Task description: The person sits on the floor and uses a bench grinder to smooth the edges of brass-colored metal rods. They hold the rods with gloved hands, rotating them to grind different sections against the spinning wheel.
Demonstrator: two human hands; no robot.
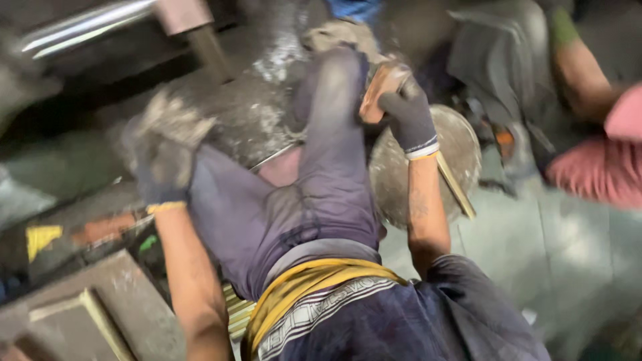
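The gloved right hand (409, 115) gripped a brownish block (378, 90) above the round metal disc (461, 144), beside the raised knee; the gloved left hand (164, 160) was blurred, its grasp impossible to tell

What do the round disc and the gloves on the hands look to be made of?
The disc looks like dull grey metal, dusty and scuffed, though blur leaves it open. The gloves on the left hand and right hand look like dark knitted fabric with pale, yellow-edged cuffs.

Two gloved hands, the left hand (162, 175) and the right hand (408, 113). One round metal disc (461, 144), one brown block (378, 90). One other person's arm (585, 70) nearby.
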